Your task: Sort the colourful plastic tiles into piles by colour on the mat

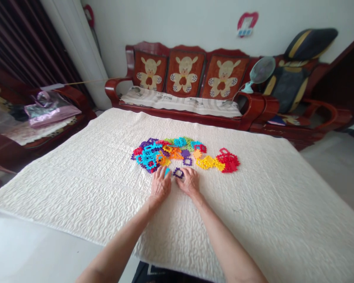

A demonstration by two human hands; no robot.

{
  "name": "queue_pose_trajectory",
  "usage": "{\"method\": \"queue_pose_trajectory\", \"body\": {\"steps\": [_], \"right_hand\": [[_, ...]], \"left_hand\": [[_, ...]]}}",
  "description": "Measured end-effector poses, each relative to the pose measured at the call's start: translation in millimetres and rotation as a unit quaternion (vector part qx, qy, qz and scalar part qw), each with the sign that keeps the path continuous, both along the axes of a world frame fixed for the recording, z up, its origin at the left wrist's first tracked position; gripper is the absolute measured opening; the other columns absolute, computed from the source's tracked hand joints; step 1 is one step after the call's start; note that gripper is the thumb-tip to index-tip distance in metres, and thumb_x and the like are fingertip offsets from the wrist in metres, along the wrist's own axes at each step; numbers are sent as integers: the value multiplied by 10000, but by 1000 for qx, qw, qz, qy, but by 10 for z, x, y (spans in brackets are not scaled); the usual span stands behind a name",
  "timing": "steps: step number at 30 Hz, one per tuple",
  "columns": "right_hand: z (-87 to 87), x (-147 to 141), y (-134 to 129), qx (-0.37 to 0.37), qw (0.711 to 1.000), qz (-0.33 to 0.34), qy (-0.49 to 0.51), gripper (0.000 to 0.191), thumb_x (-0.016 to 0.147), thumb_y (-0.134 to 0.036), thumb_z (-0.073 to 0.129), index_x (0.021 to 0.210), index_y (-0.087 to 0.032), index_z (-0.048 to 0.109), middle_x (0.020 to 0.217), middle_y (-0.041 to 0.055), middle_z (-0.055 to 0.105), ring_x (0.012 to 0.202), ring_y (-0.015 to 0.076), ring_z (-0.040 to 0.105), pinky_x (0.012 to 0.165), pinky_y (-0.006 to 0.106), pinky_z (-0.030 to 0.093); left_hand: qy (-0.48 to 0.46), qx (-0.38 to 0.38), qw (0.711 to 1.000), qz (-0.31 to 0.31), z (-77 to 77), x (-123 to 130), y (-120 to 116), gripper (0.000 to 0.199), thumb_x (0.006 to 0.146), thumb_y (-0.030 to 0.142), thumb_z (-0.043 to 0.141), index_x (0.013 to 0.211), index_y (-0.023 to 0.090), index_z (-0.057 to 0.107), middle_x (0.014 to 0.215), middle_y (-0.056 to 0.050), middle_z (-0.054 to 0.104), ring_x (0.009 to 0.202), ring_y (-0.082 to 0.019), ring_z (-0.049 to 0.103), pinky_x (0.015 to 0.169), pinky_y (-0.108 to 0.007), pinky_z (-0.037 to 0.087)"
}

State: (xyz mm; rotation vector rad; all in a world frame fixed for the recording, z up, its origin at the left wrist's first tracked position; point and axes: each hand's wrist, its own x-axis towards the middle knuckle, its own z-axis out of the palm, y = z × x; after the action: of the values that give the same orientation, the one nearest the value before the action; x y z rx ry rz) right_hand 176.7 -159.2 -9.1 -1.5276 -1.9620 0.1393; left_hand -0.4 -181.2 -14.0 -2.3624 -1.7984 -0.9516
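Observation:
In the head view, my left hand point(161, 184) rests low over the table with its fingers curled at a small light-blue toothed plastic piece point(167, 171), partly covered by the fingers. Beside it, my right hand point(190, 181) pinches the edge of a dark purple toothed square frame piece point(178, 169). Another purple square frame piece point(187, 161) lies just beyond. Past my left hand spreads a mixed heap of blue, purple and red interlocking pieces point(149, 155). To the right lie yellow pieces point(208, 162) and a pile of red pieces point(229, 162).
A cream quilted cloth point(106, 177) covers the table. Orange pieces point(176, 153) and green pieces point(188, 142) lie toward the back of the heap. Behind stands a wooden sofa point(165, 106) with bear cushions, a small fan point(262, 70) and a chair with a massage pad point(289, 84).

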Motion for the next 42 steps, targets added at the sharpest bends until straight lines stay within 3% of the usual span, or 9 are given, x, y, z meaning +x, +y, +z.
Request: {"method": "queue_pose_trajectory", "body": {"steps": [5,9,13,18,23,27,32,39,42], "right_hand": [[-79,-17,6,24,1000,-4,-7,377,879,-320,595,1231,-193,643,1239,130,646,1142,293,554,944,429,405],[-150,0,32,50,999,-8,1,373,885,-284,550,1238,-193,629,1286,132,626,1154,293,553,943,430,410],[-196,7,59,58,998,-10,11,452,871,-314,559,1298,-167,578,1359,170,580,1220,327,540,960,463,428],[-210,20,66,60,998,-10,22,526,854,-313,567,1352,-149,526,1324,181,604,1203,338,553,981,502,444],[-191,36,73,71,996,7,47,448,814,-260,573,1251,-162,589,1247,168,644,1165,334,579,1004,528,459],[-248,68,113,85,992,9,91,517,748,-167,540,1264,-148,583,1285,186,620,1208,323,583,1011,512,492],[-313,91,142,82,989,18,122,517,751,-151,520,1262,-173,592,1232,160,664,1174,292,623,982,481,534],[-201,57,88,67,989,56,116,371,778,-171,552,1135,-165,654,1156,156,707,1092,294,666,968,475,540],[-168,52,70,67,989,56,120,311,783,-165,544,1067,-173,671,1151,150,704,1093,291,666,969,470,537]], "left_hand": [[-33,-30,986,160,227,-422,483,570,876,451,592,1389,211,533,1571,-184,358,1478,-440,238,1129,-674,327],[-136,-81,952,264,289,-566,795,717,810,571,654,1402,197,500,1505,-226,414,1430,-453,310,1089,-684,370],[-114,-95,969,198,224,-338,791,634,839,517,638,1376,196,532,1449,-198,483,1384,-405,385,1096,-620,408],[-48,-103,989,90,176,77,514,610,867,441,608,1429,236,494,1507,-148,454,1423,-416,321,1123,-655,350],[-26,-125,991,31,217,174,237,543,890,391,563,1417,275,509,1535,-119,437,1447,-416,293,1100,-661,357],[-1,-154,987,-41,205,139,64,623,843,438,639,1438,324,490,1568,-116,396,1461,-418,285,1101,-657,354],[13,-160,983,-94,156,46,15,793,779,466,721,1495,300,423,1593,-139,352,1482,-422,250,1123,-638,350],[21,-107,994,-27,185,-341,276,513,833,374,667,1333,279,601,1506,-131,474,1434,-382,362,1119,-639,382],[13,-77,997,7,170,-601,400,420,862,334,605,1271,251,643,1460,-134,515,1400,-350,414,1114,-580,423]]}}
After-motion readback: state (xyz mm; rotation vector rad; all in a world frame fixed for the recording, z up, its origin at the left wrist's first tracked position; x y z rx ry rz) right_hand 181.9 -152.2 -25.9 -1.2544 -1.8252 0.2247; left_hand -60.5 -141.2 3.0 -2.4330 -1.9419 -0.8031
